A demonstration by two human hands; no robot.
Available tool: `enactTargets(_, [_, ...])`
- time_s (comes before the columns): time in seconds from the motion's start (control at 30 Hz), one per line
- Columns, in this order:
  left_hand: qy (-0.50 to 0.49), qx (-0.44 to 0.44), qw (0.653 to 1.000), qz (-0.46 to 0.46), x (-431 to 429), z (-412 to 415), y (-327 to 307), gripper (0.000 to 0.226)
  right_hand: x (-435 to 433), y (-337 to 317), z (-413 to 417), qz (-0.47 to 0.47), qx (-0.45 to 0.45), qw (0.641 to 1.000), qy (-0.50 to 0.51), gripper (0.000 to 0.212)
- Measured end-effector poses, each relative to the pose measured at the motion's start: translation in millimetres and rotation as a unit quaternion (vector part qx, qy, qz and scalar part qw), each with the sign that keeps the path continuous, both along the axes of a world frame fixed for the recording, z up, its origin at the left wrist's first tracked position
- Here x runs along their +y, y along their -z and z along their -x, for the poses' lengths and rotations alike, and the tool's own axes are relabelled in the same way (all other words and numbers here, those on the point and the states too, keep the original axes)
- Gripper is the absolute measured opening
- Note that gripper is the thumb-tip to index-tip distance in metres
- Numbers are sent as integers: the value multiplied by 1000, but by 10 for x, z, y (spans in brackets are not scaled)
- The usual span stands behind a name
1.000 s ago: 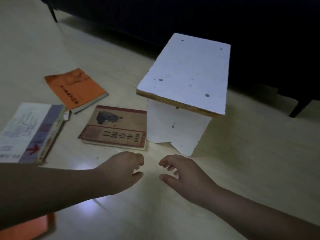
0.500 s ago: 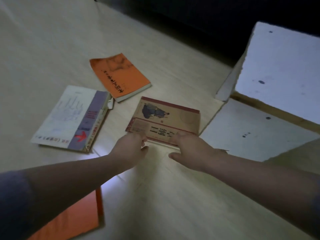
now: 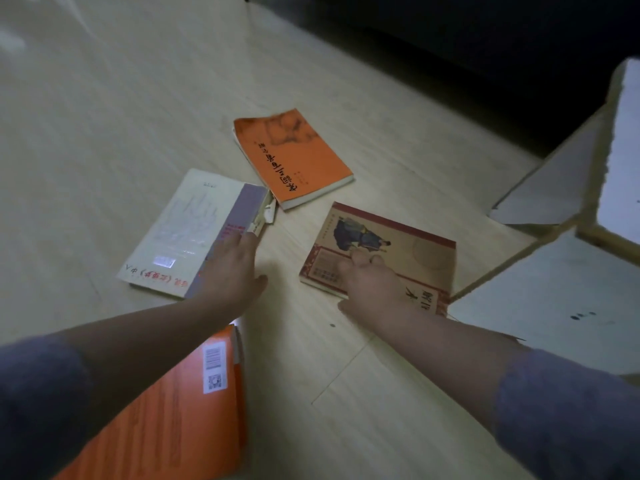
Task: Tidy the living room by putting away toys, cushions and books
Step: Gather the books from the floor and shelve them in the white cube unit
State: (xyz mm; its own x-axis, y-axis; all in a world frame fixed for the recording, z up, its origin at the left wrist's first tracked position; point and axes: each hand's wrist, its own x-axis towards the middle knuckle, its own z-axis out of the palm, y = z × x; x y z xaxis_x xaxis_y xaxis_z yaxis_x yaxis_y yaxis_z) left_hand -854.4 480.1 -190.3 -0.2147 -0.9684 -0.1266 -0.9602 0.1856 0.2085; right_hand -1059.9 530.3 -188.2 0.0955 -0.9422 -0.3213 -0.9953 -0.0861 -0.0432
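Several books lie on the pale wooden floor. A tan book with a red border [image 3: 398,244] lies at centre right, and my right hand [image 3: 370,285] rests on its near part with fingers bent on the cover. A white and purple book [image 3: 194,233] lies at centre left; my left hand [image 3: 232,268] lies flat with straight fingers on its spine edge. An orange book [image 3: 294,157] lies behind them. Another orange book [image 3: 180,420] with a barcode lies near me, partly under my left forearm.
A white wooden stool [image 3: 585,271] stands at the right, close to the tan book's corner. Dark furniture [image 3: 485,46] runs along the back. Open floor [image 3: 86,116] stretches to the left and in front of me.
The view has shifted left and closer to the books. My left hand moved from the tan book onto the white and purple book. My right hand slid further onto the tan book.
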Motion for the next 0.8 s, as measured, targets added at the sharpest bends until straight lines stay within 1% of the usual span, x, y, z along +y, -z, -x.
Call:
enactTargets(0.07, [-24,-39,998,-32,-99,-78,71,73,-27,20,37,29,21,999,-18,45])
enactTargets(0.1, [-39,-42,997,-54,-136,-107,113,76,-25,23,46,30,24,999,-22,42])
enactTargets(0.13, [-52,-41,995,-69,-171,-134,159,74,-28,35,45,35,29,998,-33,40])
enactTargets(0.2, [-49,-43,996,-64,-212,-186,226,56,-25,35,32,45,36,997,-54,34])
enactTargets(0.27, [-33,-48,998,-30,-248,-244,244,35,-39,32,39,57,57,995,-65,32])
enactTargets(0.3, [-30,-46,998,-20,-262,-269,239,30,-37,31,31,36,50,996,-70,29])
enactTargets(0.33, [-27,-46,998,-16,-276,-281,233,29,-33,58,40,47,50,995,-71,28])
enactTargets(0.4, [-25,-59,998,-19,-284,-288,226,31,-21,67,44,49,47,994,-84,26])
enactTargets(0.5, [-34,-75,996,-26,-298,-283,246,32,135,28,47,58,7,991,-118,25])
enactTargets(0.6, [-47,-55,997,-23,-313,-336,257,32,449,11,50,18,-20,987,-161,39])
enactTargets(0.67, [-44,-48,998,-23,-318,-366,259,35,638,-10,88,-3,-46,981,-191,45])
enactTargets(0.73, [-42,-49,997,-31,-312,-381,245,41,756,-11,140,9,-63,976,-209,43])
enactTargets(0.8, [-39,-43,998,-32,-302,-392,227,41,783,-55,156,-12,-78,976,-204,40])
